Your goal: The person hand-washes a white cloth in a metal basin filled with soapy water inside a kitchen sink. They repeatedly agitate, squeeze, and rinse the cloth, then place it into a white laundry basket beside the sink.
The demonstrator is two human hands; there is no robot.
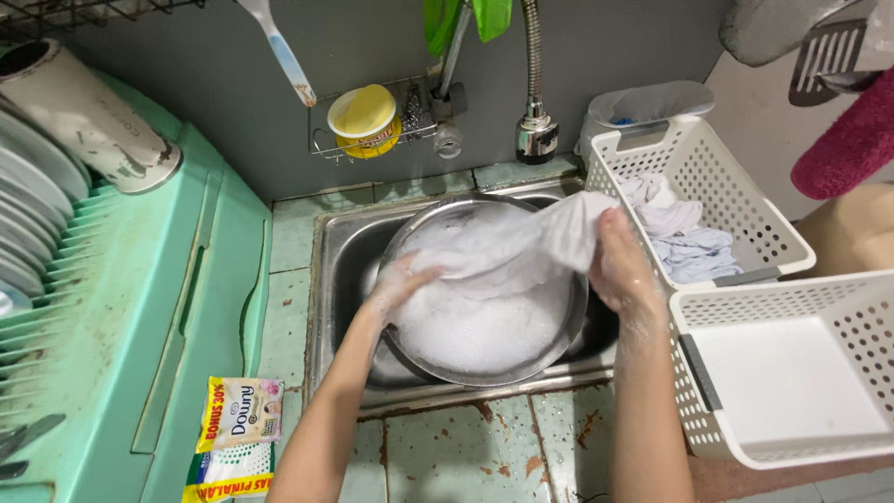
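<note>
A round metal basin (563, 343) full of white suds stands in the steel sink (337, 270). A wet white cloth (521, 247) is stretched over the suds between my two hands. My left hand (396, 284), covered in foam, grips the cloth's left end at the basin's left side. The cloth's right end is bunched up and lifted above the basin's right rim, held in my right hand (619, 265).
A white plastic basket (745, 200) with more white cloths sits right of the sink, and another, hollow white basket (792, 373) nearer me. A green dish rack (121, 317) with plates stands left. The faucet head (537, 135) hangs above. Detergent sachets (237, 433) lie on the tiled counter.
</note>
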